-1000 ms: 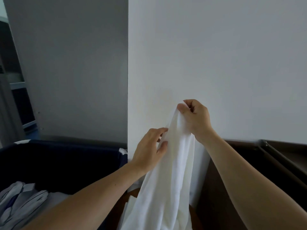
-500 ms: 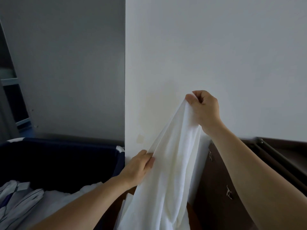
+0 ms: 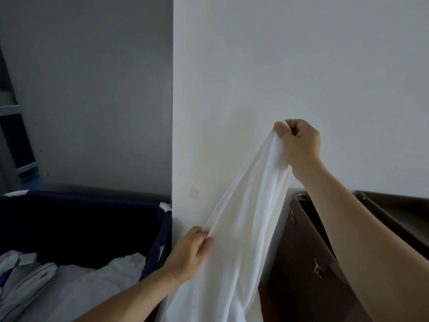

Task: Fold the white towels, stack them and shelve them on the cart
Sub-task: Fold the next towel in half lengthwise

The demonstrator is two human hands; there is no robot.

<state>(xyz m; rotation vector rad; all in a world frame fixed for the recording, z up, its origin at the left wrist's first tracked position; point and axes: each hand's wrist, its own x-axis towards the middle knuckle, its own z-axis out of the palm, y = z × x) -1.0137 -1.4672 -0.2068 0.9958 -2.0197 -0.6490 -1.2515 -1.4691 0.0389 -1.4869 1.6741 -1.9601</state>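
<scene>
Holding the white towel (image 3: 243,228) up before the wall (image 3: 301,66), I pinch its top corner in my right hand (image 3: 299,145) so it hangs free; my left hand (image 3: 188,254) fingers pinch the edge lower, probably hunting the next corner. Long axis runs steeply, top up-right, tail below frame, between bin (image 3: 92,195) and cart (image 3: 308,247).

Navy fabric bin (image 3: 81,228) lower left; grey panel (image 3: 92,89) behind; white wall (image 3: 301,66), beige patch (image 3: 193,191).

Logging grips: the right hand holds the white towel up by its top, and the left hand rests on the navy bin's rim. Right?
No: the head view shows the left hand pinching the white towel lower down. The right hand does hold its top.
</scene>
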